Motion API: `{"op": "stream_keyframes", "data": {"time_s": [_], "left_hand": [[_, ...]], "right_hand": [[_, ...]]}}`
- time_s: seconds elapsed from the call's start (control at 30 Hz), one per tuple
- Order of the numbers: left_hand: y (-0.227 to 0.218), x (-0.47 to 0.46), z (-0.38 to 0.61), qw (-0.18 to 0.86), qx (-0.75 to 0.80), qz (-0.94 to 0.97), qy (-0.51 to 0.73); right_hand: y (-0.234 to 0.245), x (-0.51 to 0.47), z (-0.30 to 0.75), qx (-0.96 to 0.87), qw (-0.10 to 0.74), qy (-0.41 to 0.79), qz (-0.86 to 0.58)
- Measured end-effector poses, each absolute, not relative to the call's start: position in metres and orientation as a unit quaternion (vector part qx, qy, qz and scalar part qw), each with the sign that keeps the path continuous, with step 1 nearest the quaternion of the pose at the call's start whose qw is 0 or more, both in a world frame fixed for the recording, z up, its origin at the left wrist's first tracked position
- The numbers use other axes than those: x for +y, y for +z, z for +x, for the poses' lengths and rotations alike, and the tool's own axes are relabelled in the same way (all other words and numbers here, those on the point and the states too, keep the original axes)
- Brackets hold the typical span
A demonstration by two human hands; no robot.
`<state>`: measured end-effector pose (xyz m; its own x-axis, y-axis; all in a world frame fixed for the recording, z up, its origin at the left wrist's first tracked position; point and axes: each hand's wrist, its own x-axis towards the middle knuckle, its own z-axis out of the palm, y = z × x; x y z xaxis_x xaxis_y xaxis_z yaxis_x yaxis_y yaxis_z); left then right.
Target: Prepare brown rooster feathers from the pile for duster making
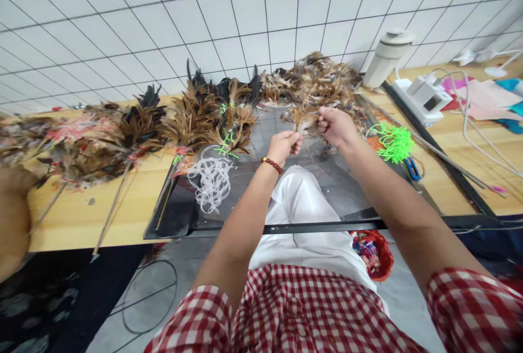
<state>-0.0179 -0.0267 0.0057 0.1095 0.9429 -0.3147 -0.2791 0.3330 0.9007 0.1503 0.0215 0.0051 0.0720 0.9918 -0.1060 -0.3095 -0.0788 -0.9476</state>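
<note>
My left hand (285, 145), with a beaded bracelet on its wrist, pinches the base of a small brown and whitish feather (305, 122) above a dark glass-like panel (249, 200). Close on the right, my right hand (335, 126) is closed, its fingertips near the feather; what they grip is too small to make out. Behind both hands lies a large heap of loose brown feathers (316, 78). Bundles of brown and black feathers (196, 113) tied with green strips lie on the left. A tangle of translucent white ribbon (211, 181) rests on the panel's left part.
Bright green strands (394, 142) and a blue tool (413, 169) lie to the right. Beyond them stand a white bottle (388, 59) and a white power strip (425, 99). Feathers on sticks (112, 208) lie left, near another person's arm (14, 217). A red basket (382, 257) sits below.
</note>
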Motion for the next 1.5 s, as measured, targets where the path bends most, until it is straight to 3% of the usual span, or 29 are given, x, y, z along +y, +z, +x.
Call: {"op": "stream_keyframes", "data": {"time_s": [0.1, 0.2, 0.33, 0.43, 0.5, 0.77, 1.1, 1.23, 1.37, 1.43, 1.5], "left_hand": [[0.008, -0.022, -0.024, 0.649, 0.481, 0.26, 0.529], [0.007, -0.017, -0.027, 0.638, 0.491, 0.185, 0.564], [0.008, -0.014, -0.027, 0.64, 0.481, 0.165, 0.576], [0.009, -0.017, -0.026, 0.647, 0.472, 0.171, 0.573], [0.01, -0.019, -0.026, 0.653, 0.471, 0.184, 0.565], [0.005, -0.021, -0.017, 0.623, 0.507, 0.293, 0.519], [0.004, -0.024, -0.011, 0.595, 0.534, 0.374, 0.47], [0.002, -0.026, -0.009, 0.616, 0.531, 0.411, 0.412], [0.004, -0.027, -0.012, 0.671, 0.49, 0.352, 0.43], [0.005, -0.027, -0.015, 0.709, 0.447, 0.283, 0.467], [0.006, -0.027, -0.018, 0.734, 0.415, 0.225, 0.489]], "right_hand": [[0.008, 0.026, 0.171, -0.435, 0.588, 0.455, -0.508], [0.009, 0.025, 0.185, -0.66, 0.418, 0.353, -0.515], [0.004, 0.022, 0.183, -0.861, 0.167, 0.232, -0.42], [-0.001, 0.021, 0.173, -0.905, 0.066, 0.157, -0.39], [-0.002, 0.019, 0.168, -0.913, 0.044, 0.129, -0.384], [0.014, 0.003, 0.155, -0.879, 0.128, -0.038, -0.457], [0.01, -0.001, 0.148, -0.869, 0.145, -0.059, -0.47], [0.01, -0.001, 0.147, -0.862, 0.175, -0.015, -0.476], [0.001, 0.014, 0.154, -0.771, 0.352, 0.061, -0.527], [-0.006, 0.024, 0.159, -0.714, 0.432, 0.159, -0.528], [-0.013, 0.029, 0.159, -0.699, 0.44, 0.274, -0.492]]}}
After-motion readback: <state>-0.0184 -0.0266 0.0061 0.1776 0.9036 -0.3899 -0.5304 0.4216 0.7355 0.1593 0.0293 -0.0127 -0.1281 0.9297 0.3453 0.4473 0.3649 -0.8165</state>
